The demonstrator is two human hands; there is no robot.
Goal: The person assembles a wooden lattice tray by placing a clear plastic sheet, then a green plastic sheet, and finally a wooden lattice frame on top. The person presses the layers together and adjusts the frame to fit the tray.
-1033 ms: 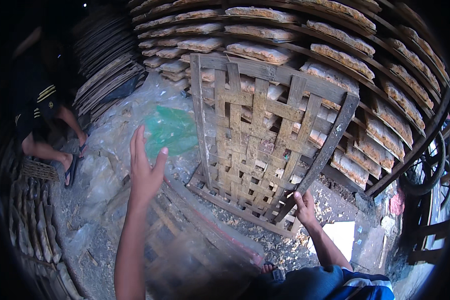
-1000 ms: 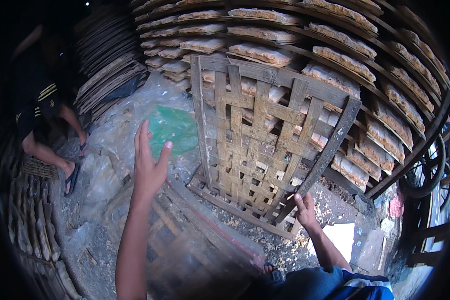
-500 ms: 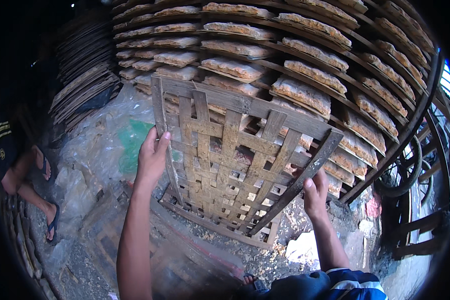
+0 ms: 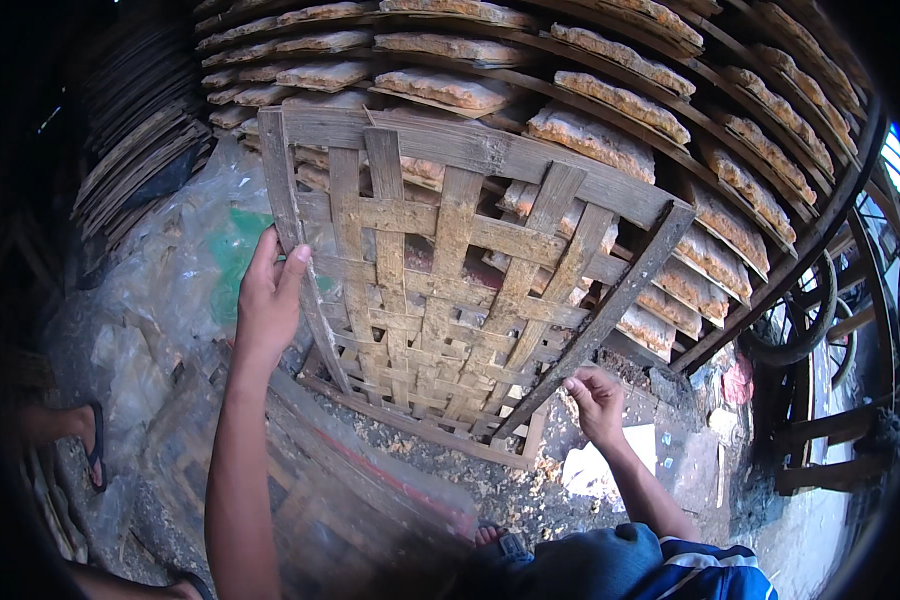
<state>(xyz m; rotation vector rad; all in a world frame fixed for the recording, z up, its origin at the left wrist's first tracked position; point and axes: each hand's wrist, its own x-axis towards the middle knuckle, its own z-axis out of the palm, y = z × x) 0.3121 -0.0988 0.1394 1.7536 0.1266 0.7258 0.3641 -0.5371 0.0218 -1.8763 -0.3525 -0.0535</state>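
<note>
A large wooden lattice panel (image 4: 440, 300) of woven slats in a frame stands tilted in front of me, its lower end by the floor. My left hand (image 4: 270, 295) is closed around its left side bar, thumb on the near face. Beside the lower part of the right side bar is my right hand (image 4: 598, 408), fingers curled, thumb tip close to the bar. Nothing shows inside that hand, and whether it touches the wood is unclear.
Stacked racks carry crusty pale-orange slabs (image 4: 450, 88) behind the panel. Clear plastic sheeting (image 4: 150, 300) with a green piece (image 4: 238, 262) lies left, near stacked thin boards (image 4: 140, 165). A wheel (image 4: 805, 320) stands right. Another person's sandalled foot (image 4: 95, 445) is at left.
My right hand has slid down and left from the middle of the panel's right bar. My left hand and the panel's top have shifted left and nearer. The other person's legs have moved lower.
</note>
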